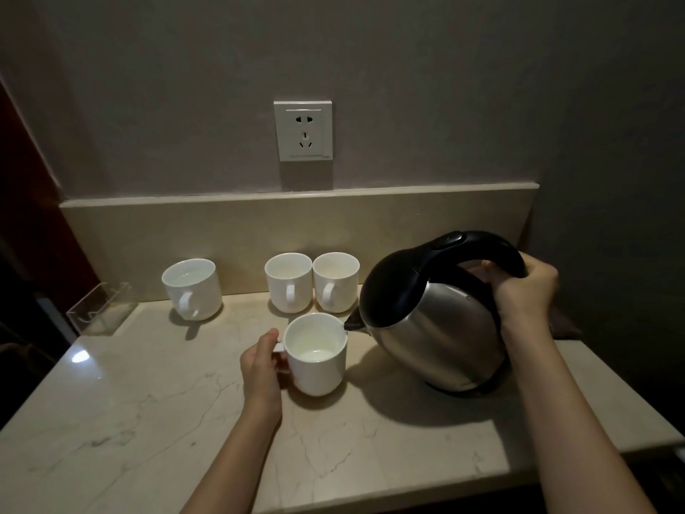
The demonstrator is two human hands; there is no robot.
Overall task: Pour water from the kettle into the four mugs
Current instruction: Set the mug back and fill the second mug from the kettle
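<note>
From the head view, my right hand [526, 291] wraps its grip round the handle of the kettle [432, 320], tilted with its spout at the near mug [317, 354]. My left hand [261, 369] pinches that mug's handle on the tabletop [148, 421]; three mugs [289, 281] stand behind.

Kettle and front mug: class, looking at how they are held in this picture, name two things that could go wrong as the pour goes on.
1. The kettle spout sits right at the rim of the front mug, so water might run down the outside onto the counter.
2. The left hand holds that mug's handle close to the spout; a splash of possibly hot water could reach it.
</note>
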